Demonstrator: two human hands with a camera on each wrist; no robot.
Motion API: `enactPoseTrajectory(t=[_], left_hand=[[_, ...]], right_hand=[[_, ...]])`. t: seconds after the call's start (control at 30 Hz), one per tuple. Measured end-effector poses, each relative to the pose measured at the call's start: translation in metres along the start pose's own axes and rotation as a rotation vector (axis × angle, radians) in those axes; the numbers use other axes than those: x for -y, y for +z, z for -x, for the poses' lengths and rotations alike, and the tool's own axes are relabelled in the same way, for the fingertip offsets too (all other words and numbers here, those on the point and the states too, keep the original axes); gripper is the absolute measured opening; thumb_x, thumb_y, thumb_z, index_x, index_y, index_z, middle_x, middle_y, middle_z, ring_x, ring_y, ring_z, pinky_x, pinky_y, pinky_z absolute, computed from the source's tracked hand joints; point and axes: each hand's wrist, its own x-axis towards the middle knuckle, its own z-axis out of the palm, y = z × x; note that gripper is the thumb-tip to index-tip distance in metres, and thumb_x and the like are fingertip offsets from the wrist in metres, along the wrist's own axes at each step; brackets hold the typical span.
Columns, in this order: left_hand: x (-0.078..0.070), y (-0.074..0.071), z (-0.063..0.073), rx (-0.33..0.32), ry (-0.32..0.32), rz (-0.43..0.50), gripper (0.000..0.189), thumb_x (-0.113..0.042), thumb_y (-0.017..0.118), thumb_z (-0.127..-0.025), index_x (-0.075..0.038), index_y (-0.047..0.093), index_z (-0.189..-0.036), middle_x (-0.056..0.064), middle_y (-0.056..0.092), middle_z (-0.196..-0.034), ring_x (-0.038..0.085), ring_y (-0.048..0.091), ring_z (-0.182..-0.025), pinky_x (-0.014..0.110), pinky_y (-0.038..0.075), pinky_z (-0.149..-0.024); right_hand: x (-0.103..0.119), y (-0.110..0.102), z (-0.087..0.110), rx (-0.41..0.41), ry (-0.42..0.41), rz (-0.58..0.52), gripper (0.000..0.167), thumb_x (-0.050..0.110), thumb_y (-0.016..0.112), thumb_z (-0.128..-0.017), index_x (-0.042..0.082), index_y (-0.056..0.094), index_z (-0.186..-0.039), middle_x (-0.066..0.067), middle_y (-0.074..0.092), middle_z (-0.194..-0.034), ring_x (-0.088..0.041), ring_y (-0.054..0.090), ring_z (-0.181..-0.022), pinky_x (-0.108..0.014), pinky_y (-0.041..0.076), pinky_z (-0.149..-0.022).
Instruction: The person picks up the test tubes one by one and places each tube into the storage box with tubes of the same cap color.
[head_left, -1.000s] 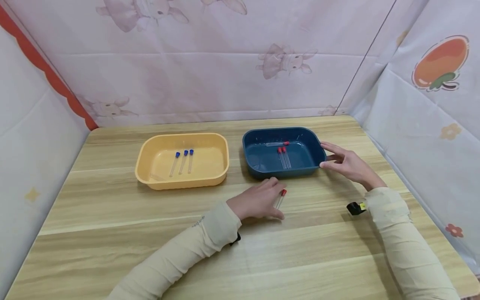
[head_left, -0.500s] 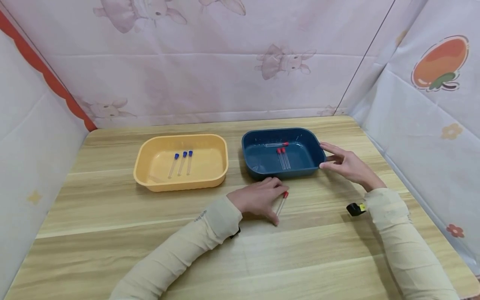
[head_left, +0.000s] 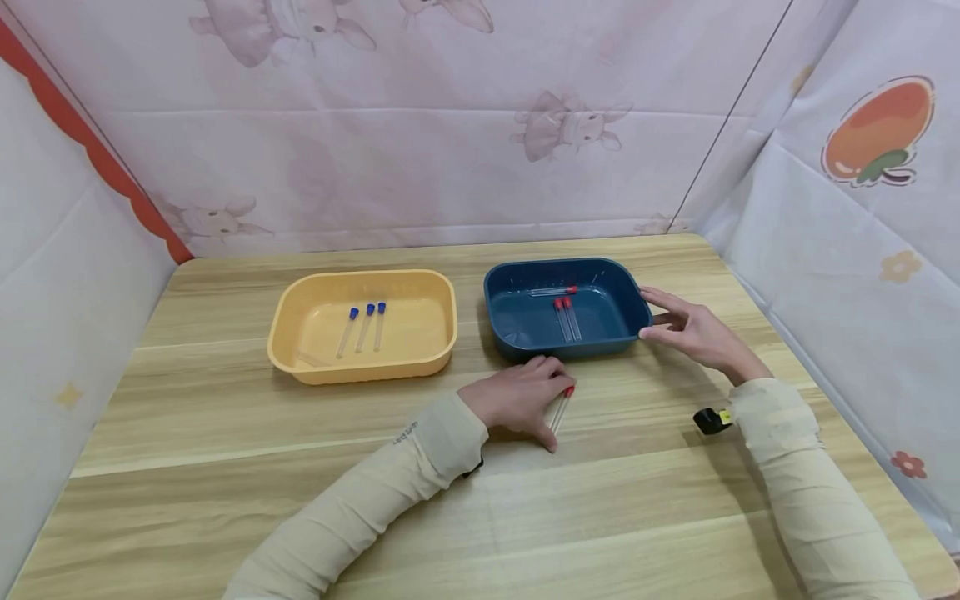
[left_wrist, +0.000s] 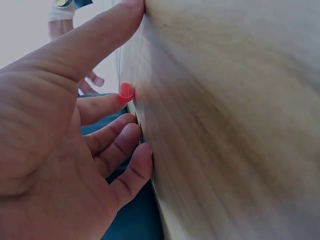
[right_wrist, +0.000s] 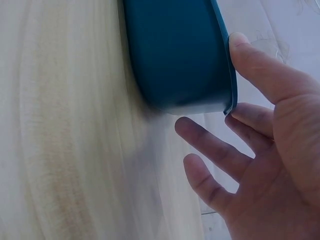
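Note:
In the head view, my left hand [head_left: 521, 396] is low on the table in front of the dark blue basin [head_left: 498, 333]. A clear tube with a red cap [head_left: 561, 408] lies between its spread thumb and forefinger, and in the left wrist view the forefinger is right at the red cap [left_wrist: 126, 91]. My right hand [head_left: 693, 333] rests its thumb and fingertips at the basin's right end; the right wrist view shows the thumb at the rim [right_wrist: 231, 60] and lower fingers apart from the wall. Inside the basin lie three red-capped tubes [head_left: 573, 321].
To the left stands a yellow basin [head_left: 288, 329] with three blue-capped tubes [head_left: 360, 332] in it. Both basins sit on a wood-grain table [head_left: 450, 525], near its back edge. Printed cloth [head_left: 420, 167] hangs behind and on both sides.
My left thumb has moved slightly left and toward the front edge, down beside the tube's lower end. The tube has shifted a little. My right hand and both basins have stayed put.

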Motion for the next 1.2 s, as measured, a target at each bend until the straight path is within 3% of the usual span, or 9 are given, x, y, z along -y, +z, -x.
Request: enactPoseTrajectory(t=[0.3,0.5,0.63,0.87,1.2], left_hand=[[-0.001,0.003,0.001,-0.025,0.001,-0.024,0.089,-0.061,0.086,-0.076,-0.011,0.056,-0.142,0.003,0.049,-0.141,0.018,0.042,-0.128,0.028,0.04,-0.112],[-0.003,0.001,0.003,-0.013,-0.008,0.026,0.093,-0.061,0.087,-0.076,-0.009,0.053,-0.145,0.003,0.052,-0.138,0.017,0.045,-0.124,0.027,0.04,-0.112],[-0.005,-0.004,0.006,-0.041,0.012,0.063,0.095,-0.061,0.085,-0.077,-0.009,0.051,-0.149,0.002,0.052,-0.138,0.016,0.046,-0.121,0.025,0.041,-0.11],[-0.011,-0.025,0.012,-0.117,0.026,0.165,0.096,-0.059,0.086,-0.078,-0.01,0.048,-0.151,0.002,0.05,-0.146,0.016,0.046,-0.131,0.028,0.039,-0.115],[-0.006,-0.057,0.014,-0.218,-0.009,0.223,0.101,-0.062,0.084,-0.077,-0.01,0.044,-0.155,0.004,0.046,-0.153,0.017,0.041,-0.139,0.032,0.038,-0.117]], right_hand=[[-0.002,0.002,0.002,-0.01,-0.008,-0.013,0.073,0.017,0.071,-0.1,0.008,0.033,-0.162,-0.017,0.028,-0.167,-0.041,0.057,-0.128,-0.004,0.044,-0.089],[-0.002,0.001,0.002,-0.011,-0.005,-0.019,0.073,0.018,0.071,-0.1,0.008,0.033,-0.162,-0.017,0.028,-0.167,-0.041,0.057,-0.129,-0.005,0.044,-0.089],[-0.003,0.001,0.002,-0.01,-0.007,-0.02,0.073,0.017,0.071,-0.1,0.008,0.033,-0.162,-0.017,0.028,-0.167,-0.041,0.057,-0.128,-0.005,0.044,-0.089],[-0.004,0.001,0.0,-0.013,0.006,-0.007,0.074,0.018,0.072,-0.1,0.009,0.034,-0.162,-0.016,0.029,-0.167,-0.04,0.058,-0.128,-0.006,0.046,-0.086],[-0.001,0.0,0.0,-0.012,0.023,0.018,0.074,0.021,0.072,-0.1,0.011,0.033,-0.163,-0.015,0.029,-0.167,-0.04,0.058,-0.129,-0.005,0.045,-0.085]])
